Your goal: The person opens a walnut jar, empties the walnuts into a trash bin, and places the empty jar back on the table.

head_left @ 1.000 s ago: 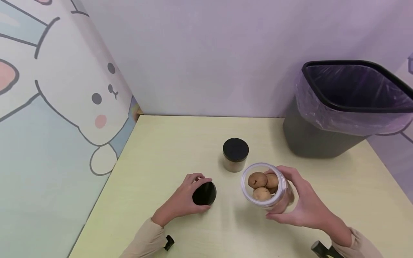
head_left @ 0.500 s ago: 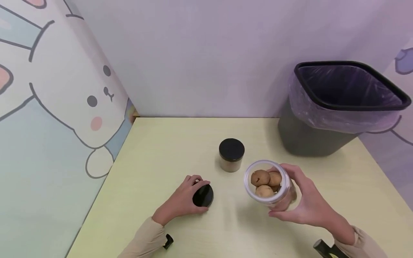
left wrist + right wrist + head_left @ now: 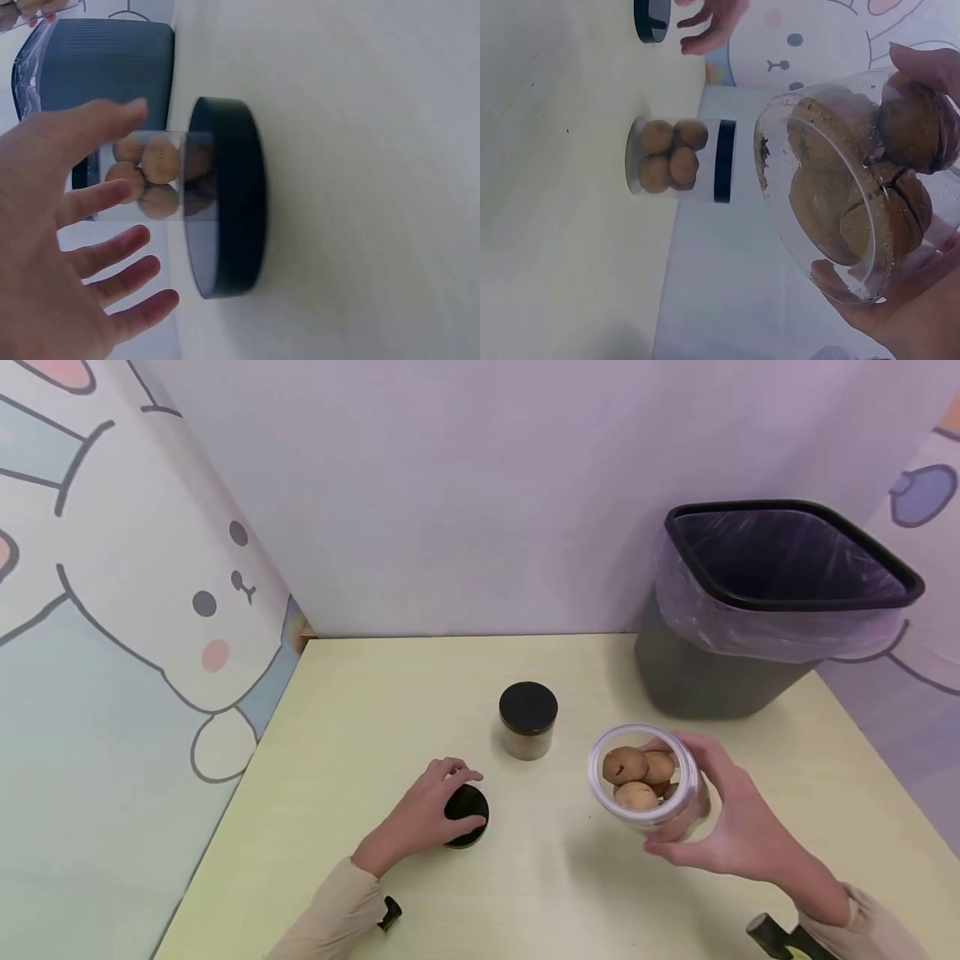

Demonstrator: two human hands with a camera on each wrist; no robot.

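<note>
My right hand point(image 3: 705, 806) grips an open clear jar point(image 3: 645, 777) of walnuts, tilted with its mouth toward me and lifted off the table; the jar point(image 3: 855, 187) fills the right wrist view. My left hand point(image 3: 448, 795) hovers over a black lid point(image 3: 467, 816) lying flat on the table. In the left wrist view its fingers point(image 3: 112, 255) are spread and apart from the lid point(image 3: 225, 195). A second jar of walnuts point(image 3: 528, 720), closed with a black lid, stands upright between the hands, a little farther back.
A dark bin point(image 3: 780, 602) lined with a clear bag stands at the table's back right corner. The pale yellow table point(image 3: 390, 693) meets walls behind and on the left, the left one painted with a cartoon rabbit.
The left hand has laid the tilted lid flat on the table and loosened its fingers. The right hand has carried the open jar to the right and slightly higher.
</note>
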